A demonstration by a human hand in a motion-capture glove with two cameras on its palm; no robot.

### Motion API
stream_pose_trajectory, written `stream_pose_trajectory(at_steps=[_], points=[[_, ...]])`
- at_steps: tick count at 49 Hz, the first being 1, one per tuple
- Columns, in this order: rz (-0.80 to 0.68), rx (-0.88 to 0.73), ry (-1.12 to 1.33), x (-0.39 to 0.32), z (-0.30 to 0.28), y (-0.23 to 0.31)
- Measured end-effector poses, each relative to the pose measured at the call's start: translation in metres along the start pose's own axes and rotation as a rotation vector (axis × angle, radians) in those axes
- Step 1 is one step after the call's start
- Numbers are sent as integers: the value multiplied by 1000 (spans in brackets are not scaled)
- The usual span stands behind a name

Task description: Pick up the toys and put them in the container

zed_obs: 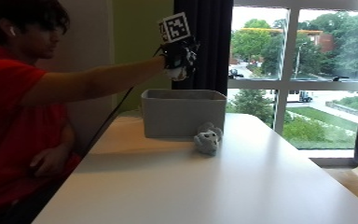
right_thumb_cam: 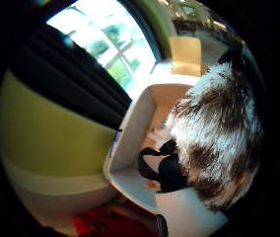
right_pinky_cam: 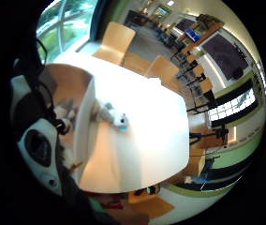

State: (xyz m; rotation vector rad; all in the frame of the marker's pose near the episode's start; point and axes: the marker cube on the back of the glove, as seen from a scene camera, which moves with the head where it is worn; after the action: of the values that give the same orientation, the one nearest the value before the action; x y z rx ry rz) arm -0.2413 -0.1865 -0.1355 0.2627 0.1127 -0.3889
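1. Right hand (zed_obs: 179, 58) is up over the grey fabric bin (zed_obs: 184, 113), fingers curled round a furry brown-and-white plush toy (right_thumb_cam: 219, 143); the thumb-side palm view is half filled by its fur.
2. Bin's open mouth sits directly below the toy in that same view, w/ something dark already inside; can't tell what.
3. Second toy, a small grey plush (zed_obs: 207, 139), is on the white table (zed_obs: 229, 186), touching or just beside the bin's front wall.
4. Risk: if let go off-centre, the toy could clip the rim and tip out onto the table, or go off the window side.
5. Risk: fur may snag on glove straps, so release could lag.
6. Room: plenty of bare tabletop in front; the bin is near the table's far edge, curtain close behind it.
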Motion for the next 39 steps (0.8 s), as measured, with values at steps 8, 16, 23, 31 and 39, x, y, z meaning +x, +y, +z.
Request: stream_pose_trajectory(at_steps=[8,16,23,31,39], points=[[-8,-42,-10,-34,15,-8],[226,-90,10,-36,28,-11],[-11,-120,-95,-43,32,1],[-29,-141,-75,-26,31,16],[10,-119,-49,16,29,38]])
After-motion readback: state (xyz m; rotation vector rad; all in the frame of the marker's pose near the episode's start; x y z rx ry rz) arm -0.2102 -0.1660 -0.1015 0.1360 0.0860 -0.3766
